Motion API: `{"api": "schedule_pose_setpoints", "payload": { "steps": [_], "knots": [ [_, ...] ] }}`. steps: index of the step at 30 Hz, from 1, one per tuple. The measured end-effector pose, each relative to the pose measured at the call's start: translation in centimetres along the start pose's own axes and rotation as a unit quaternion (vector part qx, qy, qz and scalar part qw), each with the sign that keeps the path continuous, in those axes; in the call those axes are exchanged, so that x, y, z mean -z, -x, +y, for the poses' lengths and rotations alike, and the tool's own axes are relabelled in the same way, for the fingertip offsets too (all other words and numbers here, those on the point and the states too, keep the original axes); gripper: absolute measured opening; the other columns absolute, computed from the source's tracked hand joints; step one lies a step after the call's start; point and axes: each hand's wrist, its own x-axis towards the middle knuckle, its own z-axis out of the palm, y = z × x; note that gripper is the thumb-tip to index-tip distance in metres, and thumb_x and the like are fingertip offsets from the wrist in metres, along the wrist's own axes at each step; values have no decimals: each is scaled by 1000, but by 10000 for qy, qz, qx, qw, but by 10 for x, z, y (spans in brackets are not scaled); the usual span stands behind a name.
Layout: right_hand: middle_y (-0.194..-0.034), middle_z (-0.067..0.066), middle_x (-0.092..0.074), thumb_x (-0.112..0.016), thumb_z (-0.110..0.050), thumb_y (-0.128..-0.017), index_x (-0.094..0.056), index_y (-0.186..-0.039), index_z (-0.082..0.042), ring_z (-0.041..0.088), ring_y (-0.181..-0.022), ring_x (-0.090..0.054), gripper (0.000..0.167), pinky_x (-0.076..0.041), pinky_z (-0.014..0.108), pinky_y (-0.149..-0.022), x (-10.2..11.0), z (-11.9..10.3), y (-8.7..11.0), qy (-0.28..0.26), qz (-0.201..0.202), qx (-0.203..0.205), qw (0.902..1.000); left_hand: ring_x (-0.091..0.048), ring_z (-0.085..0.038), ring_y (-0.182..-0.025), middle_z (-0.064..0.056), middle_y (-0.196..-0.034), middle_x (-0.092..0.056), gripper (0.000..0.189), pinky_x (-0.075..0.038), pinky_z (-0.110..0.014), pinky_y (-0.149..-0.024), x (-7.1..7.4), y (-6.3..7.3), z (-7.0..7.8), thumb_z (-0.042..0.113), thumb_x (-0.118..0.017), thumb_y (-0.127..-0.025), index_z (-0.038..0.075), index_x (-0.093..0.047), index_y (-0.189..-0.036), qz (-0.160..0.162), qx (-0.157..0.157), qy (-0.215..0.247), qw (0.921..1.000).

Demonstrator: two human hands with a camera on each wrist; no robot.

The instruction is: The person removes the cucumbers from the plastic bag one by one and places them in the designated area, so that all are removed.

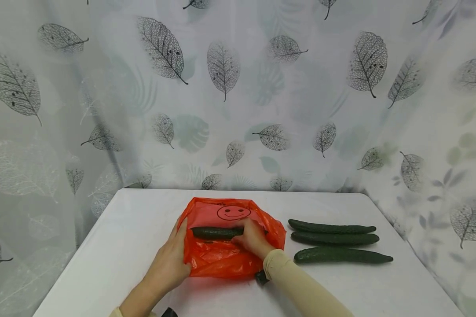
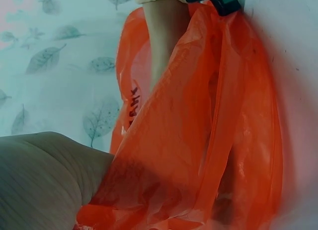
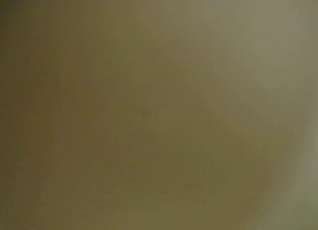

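Note:
A red plastic bag [image 1: 230,264] with a printed smiley face lies with its mouth spread wide on the white table. Inside it is a dark green cucumber [image 1: 214,233], gripped near its right part by my right hand [image 1: 254,237], which reaches in from the right. My left hand [image 1: 168,264] holds the bag's left side, its thumb at the front; some fingertips are hidden by the plastic. In the left wrist view the bag [image 2: 174,155] fills the middle, with my left hand [image 2: 49,175] at lower left. Only a brownish blur shows in the right wrist view.
To the right of the bag, three cucumbers [image 1: 335,239] lie side by side on the white table [image 1: 143,220]. A leaf-patterned curtain [image 1: 238,110] hangs behind the table and along its sides. Dark wrist camera parts [image 1: 261,277] sit by the right sleeve.

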Motion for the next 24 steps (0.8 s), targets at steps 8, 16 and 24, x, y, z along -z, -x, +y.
{"api": "schedule_pose_setpoints", "payload": {
  "steps": [8,16,24],
  "knots": [
    [-117,-2,-70,-81,-2,-83,-78,-116,-14,26,-120,-56,36,-43,52,-106,5,-1,2,-275,-116,-126,9995,-58,-38,-115,-25,-159,-29,103,-49,-55,-97,1,1,1,-12,-73,-66,-6,-26,-156,-7,16,-31,10000],
    [-121,2,-69,-82,-5,-82,-76,-119,-12,27,-119,-56,38,-44,50,-106,13,-6,3,-351,-145,-220,9990,-59,-39,-115,-27,-159,-28,104,-50,-55,-96,3,2,-1,-12,-73,-64,-6,-24,-156,34,37,-34,10000],
    [-129,5,-64,-83,-10,-83,-76,-120,-14,28,-121,-54,38,-42,50,-106,22,-16,9,-845,-257,-356,9955,-59,-41,-115,-26,-160,-26,103,-50,-56,-95,7,2,-5,-10,-72,-66,-6,-23,-157,107,-10,2,9999]
  ]
}}
